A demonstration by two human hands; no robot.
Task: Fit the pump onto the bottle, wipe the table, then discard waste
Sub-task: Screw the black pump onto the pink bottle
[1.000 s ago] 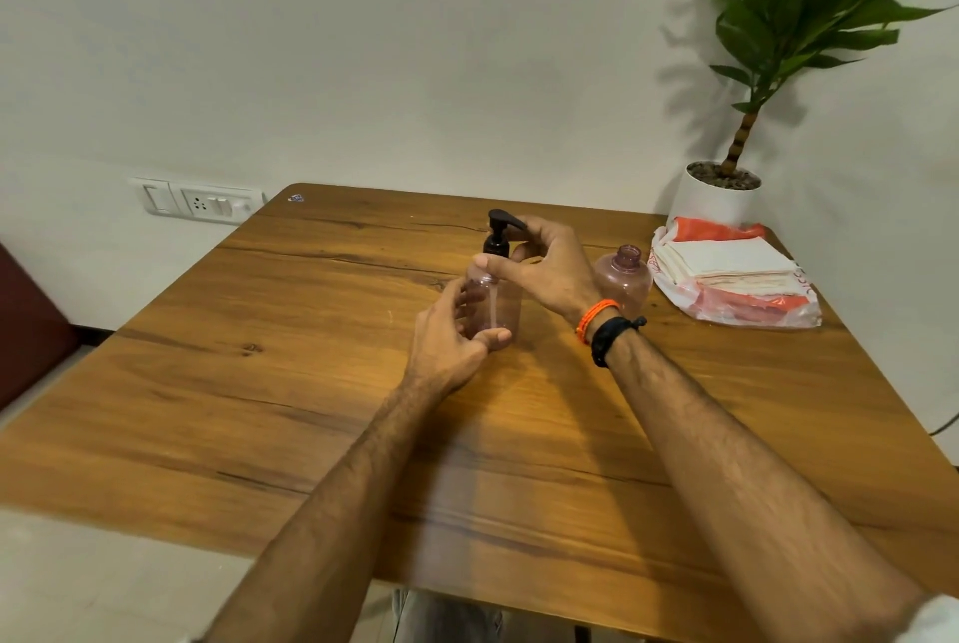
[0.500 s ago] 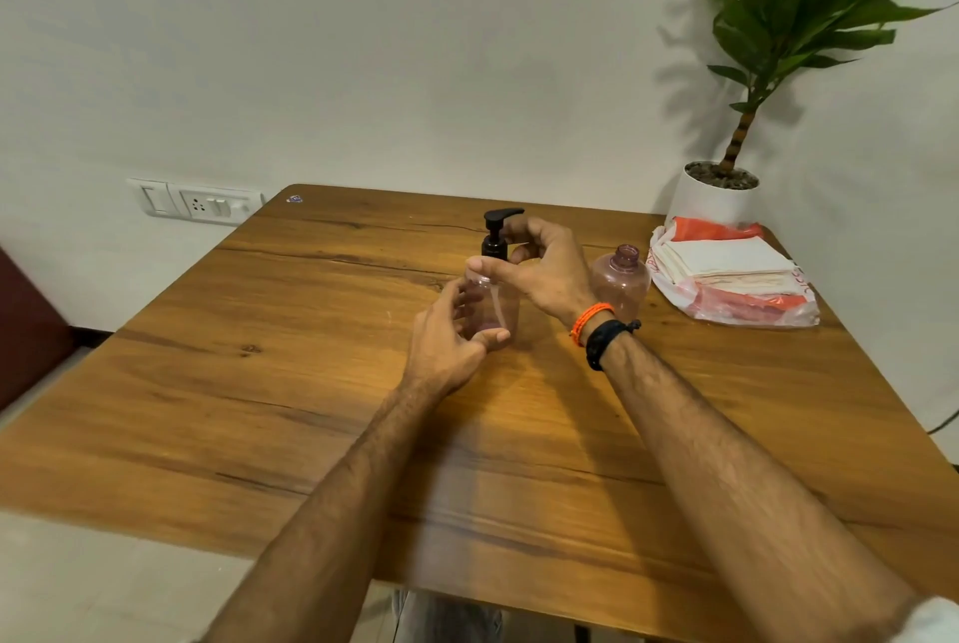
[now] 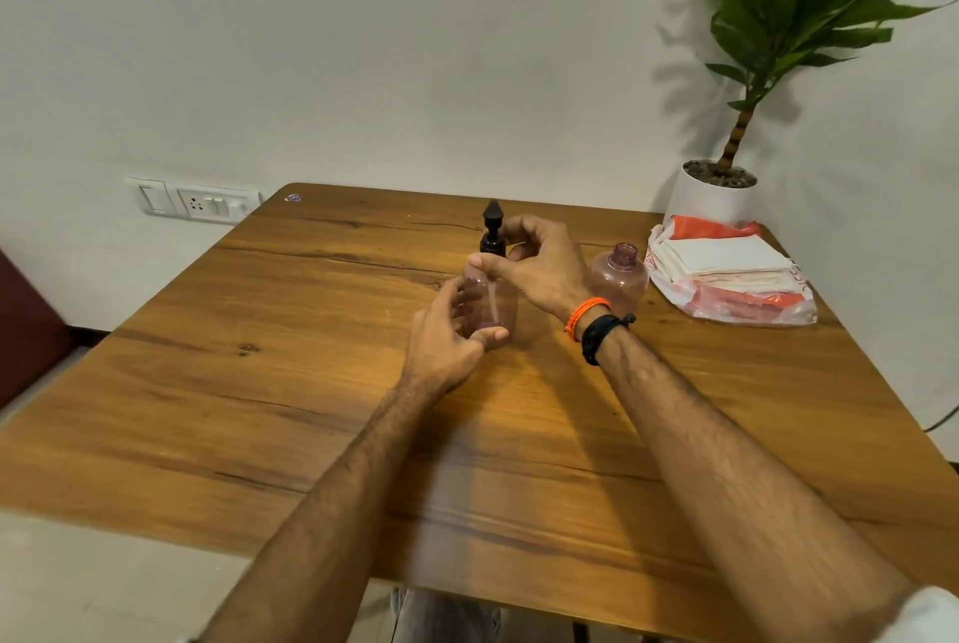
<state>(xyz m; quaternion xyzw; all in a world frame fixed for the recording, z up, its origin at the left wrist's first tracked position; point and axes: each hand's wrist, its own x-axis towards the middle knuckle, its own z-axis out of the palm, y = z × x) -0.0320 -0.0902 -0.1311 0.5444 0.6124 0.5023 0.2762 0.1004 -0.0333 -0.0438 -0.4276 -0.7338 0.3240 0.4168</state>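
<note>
A clear pinkish bottle (image 3: 493, 302) stands upright in the middle of the wooden table (image 3: 259, 383). My left hand (image 3: 449, 336) grips its body from the left, thumb across the front. A black pump (image 3: 492, 229) sits in the bottle's neck, its tube visible inside, its nozzle pointing toward the camera. My right hand (image 3: 539, 266) pinches the pump's collar from the right. A second pinkish bottle (image 3: 620, 279), open at the top, stands just right of my right wrist.
A white and orange plastic bag holding folded tissues (image 3: 726, 274) lies at the table's far right. Behind it a potted plant (image 3: 716, 185) stands in the corner. A switch panel (image 3: 192, 201) is on the wall at left.
The pump head has turned: its nozzle pointed right before and now faces the camera. My right hand's fingers have shifted around the collar. The bottle and left hand stayed in place.
</note>
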